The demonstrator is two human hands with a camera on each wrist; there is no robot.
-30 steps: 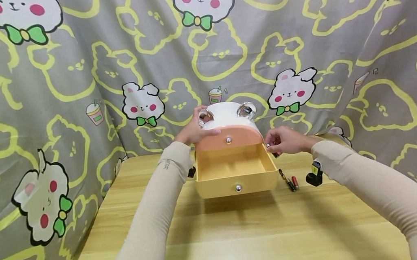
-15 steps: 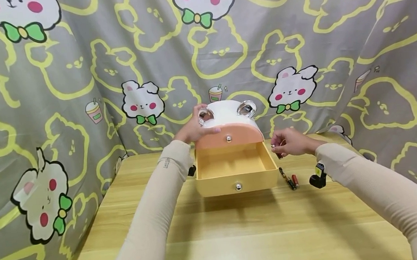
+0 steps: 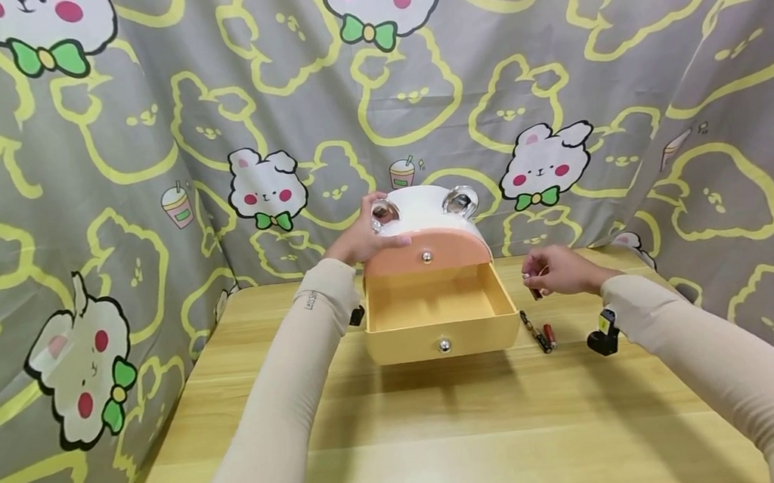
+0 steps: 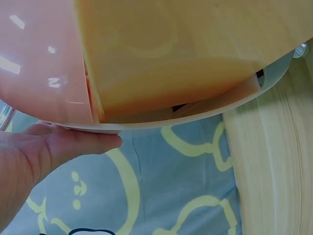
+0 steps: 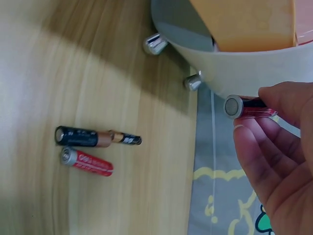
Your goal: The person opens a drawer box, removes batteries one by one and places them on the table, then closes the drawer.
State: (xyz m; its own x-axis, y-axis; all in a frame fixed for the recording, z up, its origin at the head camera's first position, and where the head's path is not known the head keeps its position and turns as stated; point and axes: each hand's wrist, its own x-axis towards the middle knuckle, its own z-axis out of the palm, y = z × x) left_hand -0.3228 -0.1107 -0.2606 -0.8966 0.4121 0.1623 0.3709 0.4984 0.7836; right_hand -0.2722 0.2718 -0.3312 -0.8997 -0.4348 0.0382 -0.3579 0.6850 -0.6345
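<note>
Grey curtain (image 3: 323, 118) printed with rabbits and yellow outlines hangs behind a wood-grain worktop (image 3: 444, 449); on it stands a white two-drawer storage box (image 3: 418, 201), its peach upper drawer (image 3: 452, 248) closed and its yellow lower drawer (image 3: 409, 344) pulled out; at the box's ten o'clock the left hand (image 3: 357, 238) grips it beside a shiny ear (image 3: 385, 211); at three o'clock, apart from the box, the right hand (image 3: 560, 269) pinches a red-and-black battery (image 5: 249, 107); at four o'clock a black-and-copper battery (image 5: 82, 137), a slimmer black-and-gold battery (image 5: 126, 138) and a red battery (image 5: 89, 162) lie together on the worktop.
</note>
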